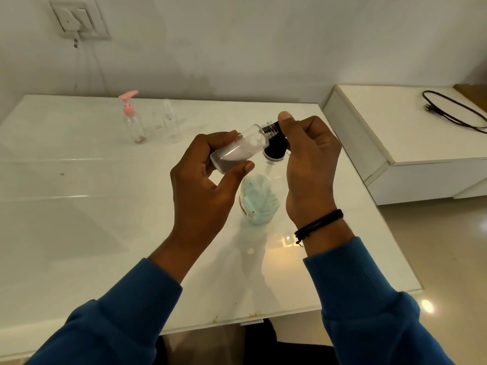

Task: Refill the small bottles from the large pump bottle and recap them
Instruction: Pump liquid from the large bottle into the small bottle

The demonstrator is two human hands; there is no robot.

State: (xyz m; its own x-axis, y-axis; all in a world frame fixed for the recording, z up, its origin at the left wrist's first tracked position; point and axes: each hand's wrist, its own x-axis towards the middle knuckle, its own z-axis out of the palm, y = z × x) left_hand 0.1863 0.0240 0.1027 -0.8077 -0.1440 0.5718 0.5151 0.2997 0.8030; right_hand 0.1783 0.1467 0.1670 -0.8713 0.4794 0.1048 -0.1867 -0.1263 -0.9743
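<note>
My left hand [208, 185] grips a small clear bottle [241, 148] holding white liquid, tilted with its threaded neck pointing up and right. My right hand [308, 164] pinches a black cap [275, 147] right at that neck; the cap hangs beside and just below the mouth. Under both hands stands the large bottle [259, 201] with pale green liquid and a label, its top hidden by the cap and hands. At the back left a small clear bottle with a pink pump [131, 117] stands upright, and a second clear small bottle [171, 122] stands next to it.
The white glossy table [92, 206] runs to an edge near me and on the right. A lower white cabinet [395, 133] with a black cable [453, 111] sits to the right. A wall switch plate [79, 19] is up left.
</note>
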